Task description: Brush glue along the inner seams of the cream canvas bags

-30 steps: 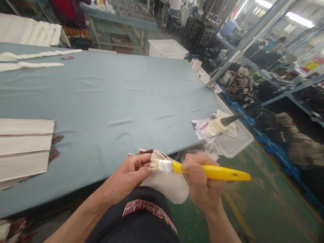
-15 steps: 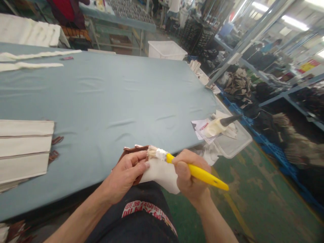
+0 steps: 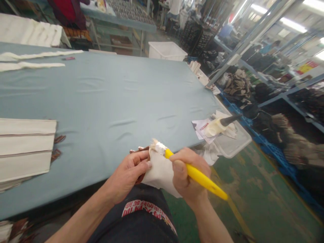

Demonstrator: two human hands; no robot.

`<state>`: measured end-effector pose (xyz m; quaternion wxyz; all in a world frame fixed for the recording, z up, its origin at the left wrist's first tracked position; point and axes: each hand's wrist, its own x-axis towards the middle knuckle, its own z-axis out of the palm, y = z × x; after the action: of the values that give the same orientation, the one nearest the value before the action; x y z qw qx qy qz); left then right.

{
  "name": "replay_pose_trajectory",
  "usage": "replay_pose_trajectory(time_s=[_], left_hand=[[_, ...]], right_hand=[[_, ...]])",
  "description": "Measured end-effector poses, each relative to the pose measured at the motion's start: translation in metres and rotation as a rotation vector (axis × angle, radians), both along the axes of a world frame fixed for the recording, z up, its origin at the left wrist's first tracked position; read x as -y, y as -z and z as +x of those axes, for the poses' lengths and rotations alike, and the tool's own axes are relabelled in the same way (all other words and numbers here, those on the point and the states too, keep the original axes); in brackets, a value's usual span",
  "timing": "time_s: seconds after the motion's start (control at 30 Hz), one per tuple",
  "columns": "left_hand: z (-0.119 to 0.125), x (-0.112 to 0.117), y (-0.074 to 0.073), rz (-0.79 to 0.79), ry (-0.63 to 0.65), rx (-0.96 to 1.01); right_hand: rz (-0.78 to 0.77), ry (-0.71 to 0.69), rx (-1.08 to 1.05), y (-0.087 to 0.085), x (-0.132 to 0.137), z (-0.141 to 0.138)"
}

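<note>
My right hand [image 3: 191, 172] is closed round the yellow handle of a paintbrush [image 3: 199, 179]. Its bristles, whitish at the ferrule, are at the upper edge of a cream fabric piece [image 3: 162, 172] with brown parts. Thumb and fingers of my left hand [image 3: 131, 172] pinch that piece by its brown-edged left side, at the front edge of the table. The piece hangs partly over my lap, and its right part goes behind my right hand.
The table [image 3: 126, 91] has a blue-grey cover. Layered cream panels [image 3: 25, 145] lie at the left, and cream strips [image 3: 32, 55] farther back. A cream-coloured container with a dark-handled tool [image 3: 215, 127] stands at the right corner by a clear plastic bin [image 3: 238, 145]. A white crate [image 3: 167, 50] is behind.
The brush has shifted slightly, its bristles moving up and right to the top edge of the cream piece. My left hand still holds the piece, slightly farther right.
</note>
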<state>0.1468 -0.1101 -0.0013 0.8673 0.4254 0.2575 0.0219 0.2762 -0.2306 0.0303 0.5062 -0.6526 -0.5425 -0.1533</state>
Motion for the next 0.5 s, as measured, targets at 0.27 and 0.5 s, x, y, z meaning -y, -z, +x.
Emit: replay_pose_trajectory(time_s=[0.27,0.5], left_hand=[[-0.007,-0.003,0.0,0.015,-0.06,-0.002],[-0.016,-0.006,-0.008,-0.122,-0.147,-0.008]], right_hand=[[-0.036,-0.132,0.045,0.015,0.01,0.004],[-0.1,-0.088,0.116,0.008,0.044,0.012]])
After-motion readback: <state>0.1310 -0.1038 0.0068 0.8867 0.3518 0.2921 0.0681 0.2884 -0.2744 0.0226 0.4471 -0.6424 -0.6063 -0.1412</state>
